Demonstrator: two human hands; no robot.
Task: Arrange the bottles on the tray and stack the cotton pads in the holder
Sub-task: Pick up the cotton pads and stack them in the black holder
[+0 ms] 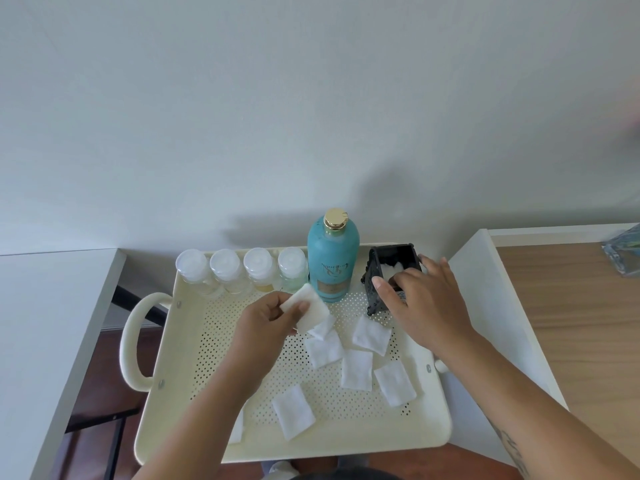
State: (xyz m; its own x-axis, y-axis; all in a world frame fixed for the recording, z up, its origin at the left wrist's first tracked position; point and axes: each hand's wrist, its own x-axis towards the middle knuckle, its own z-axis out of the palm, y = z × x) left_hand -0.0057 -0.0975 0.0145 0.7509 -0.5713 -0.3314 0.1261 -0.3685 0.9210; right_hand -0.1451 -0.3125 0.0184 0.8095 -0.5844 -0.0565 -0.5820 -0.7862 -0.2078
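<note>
Cream tray [207, 341] between white tables [52, 306], wall [242, 98] behind; scattered on it, square white cotton pads [356, 374]; pinched in left hand [266, 323], one pad [308, 306]; gripped by right hand [426, 299], black holder [394, 252], tray's back right.

Looks like a home dressing corner: plain white wall [311, 98], white furniture [52, 306], wood-grain tabletop [571, 306], a cream perforated tray [346, 441] bearing 4 small clear bottles [258, 268], a teal lotion bottle [332, 258] and cotton pads [356, 374].

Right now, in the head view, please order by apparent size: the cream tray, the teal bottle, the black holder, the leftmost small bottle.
1. cream tray
2. teal bottle
3. black holder, partly hidden by the right hand
4. leftmost small bottle
</note>
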